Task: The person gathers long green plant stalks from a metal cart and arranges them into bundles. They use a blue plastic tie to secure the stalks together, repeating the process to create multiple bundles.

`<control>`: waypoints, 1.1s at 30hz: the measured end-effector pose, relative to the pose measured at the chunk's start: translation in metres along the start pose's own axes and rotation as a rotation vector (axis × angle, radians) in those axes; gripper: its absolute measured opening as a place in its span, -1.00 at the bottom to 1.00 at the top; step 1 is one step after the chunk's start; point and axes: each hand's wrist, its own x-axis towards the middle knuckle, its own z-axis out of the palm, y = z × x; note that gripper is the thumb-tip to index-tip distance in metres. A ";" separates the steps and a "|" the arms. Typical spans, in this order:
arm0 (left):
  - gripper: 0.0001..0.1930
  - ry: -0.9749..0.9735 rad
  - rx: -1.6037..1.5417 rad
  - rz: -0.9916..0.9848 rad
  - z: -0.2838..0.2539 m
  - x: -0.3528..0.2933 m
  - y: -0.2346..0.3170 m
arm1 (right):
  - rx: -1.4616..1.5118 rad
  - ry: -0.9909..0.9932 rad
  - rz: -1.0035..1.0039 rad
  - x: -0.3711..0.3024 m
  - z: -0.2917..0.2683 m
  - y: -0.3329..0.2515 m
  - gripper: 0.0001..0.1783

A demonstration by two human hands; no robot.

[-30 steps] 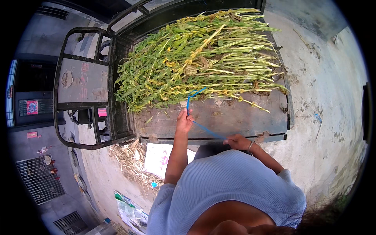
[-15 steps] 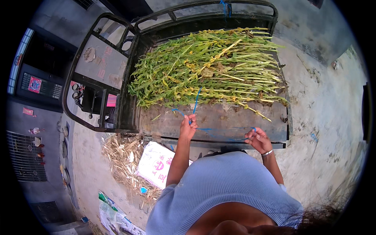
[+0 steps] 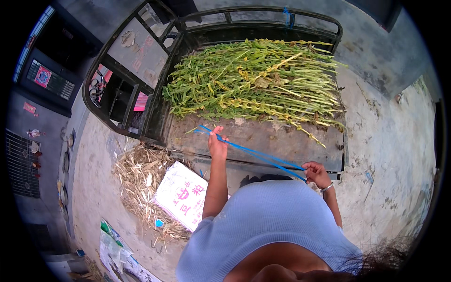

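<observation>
A blue plastic string [image 3: 253, 151] is stretched doubled between my hands, above the front edge of the cargo bed [image 3: 277, 136]. My left hand [image 3: 218, 144] is closed on it at one side, and short loose ends stick out past the fingers to the left. My right hand [image 3: 317, 175], with a bracelet at the wrist, pinches the other side near the bed's front right corner. Behind the string lies a wide layer of cut green stalks [image 3: 253, 87], leaves to the left and bare stems to the right. Neither hand touches the stalks.
Black metal rails [image 3: 263, 8] border the bed's back, and a frame [image 3: 117, 68] rises at its left. Below the left front are dry husks [image 3: 134, 183] and a white printed sack [image 3: 181, 192]. Concrete ground [image 3: 380, 155] lies to the right.
The string has gone from loose strands to a straight doubled length between my hands. Its end by the left hand no longer rises toward the stalks. The view has shifted and tilted slightly.
</observation>
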 end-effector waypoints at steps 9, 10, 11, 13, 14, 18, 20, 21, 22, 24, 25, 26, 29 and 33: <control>-0.65 -0.051 0.141 0.058 -0.011 -0.011 0.002 | 0.507 0.212 -0.259 -0.012 -0.008 0.029 -0.75; -0.64 -0.022 0.149 0.039 -0.011 -0.013 0.002 | 0.504 0.238 -0.280 -0.011 -0.009 0.034 -0.77; -0.64 -0.003 0.159 0.041 -0.012 -0.013 0.002 | 0.456 0.321 -0.241 -0.010 -0.011 0.038 -0.78; -0.63 0.029 0.177 0.035 -0.015 -0.014 -0.002 | 0.360 0.497 -0.163 -0.014 -0.015 0.045 -0.80; -0.64 0.052 0.205 0.036 -0.020 -0.016 0.000 | 0.283 0.591 -0.179 -0.010 -0.014 0.051 -0.84; -0.69 0.099 0.412 -0.026 -0.050 -0.025 -0.003 | 0.010 0.555 -0.169 -0.013 -0.024 0.057 -0.96; -0.71 0.024 0.581 -0.089 -0.086 -0.025 -0.005 | 0.004 0.565 -0.133 -0.013 -0.032 0.063 -0.98; -0.72 -0.008 0.664 -0.113 -0.102 -0.027 -0.009 | 0.000 0.561 -0.116 -0.010 -0.035 0.065 -0.99; -0.72 0.003 0.603 -0.179 -0.115 -0.031 -0.015 | -0.022 0.588 -0.108 -0.007 -0.035 0.065 -0.94; -0.72 0.030 0.479 -0.311 -0.138 -0.042 -0.024 | 0.052 0.618 -0.080 0.003 -0.045 0.073 -0.91; -0.74 0.057 0.366 -0.368 -0.143 -0.050 -0.030 | 0.087 0.640 -0.062 0.009 -0.050 0.076 -0.90; -0.75 0.088 0.252 -0.422 -0.148 -0.058 -0.038 | 0.172 0.652 -0.019 0.017 -0.056 0.078 -0.83; -0.81 0.225 -0.017 -0.515 -0.167 -0.078 -0.059 | 0.284 0.643 0.038 0.056 -0.072 0.094 -0.80; -0.87 0.437 -0.204 -0.538 -0.202 -0.106 -0.077 | 0.257 0.647 0.174 0.126 -0.081 0.092 -0.81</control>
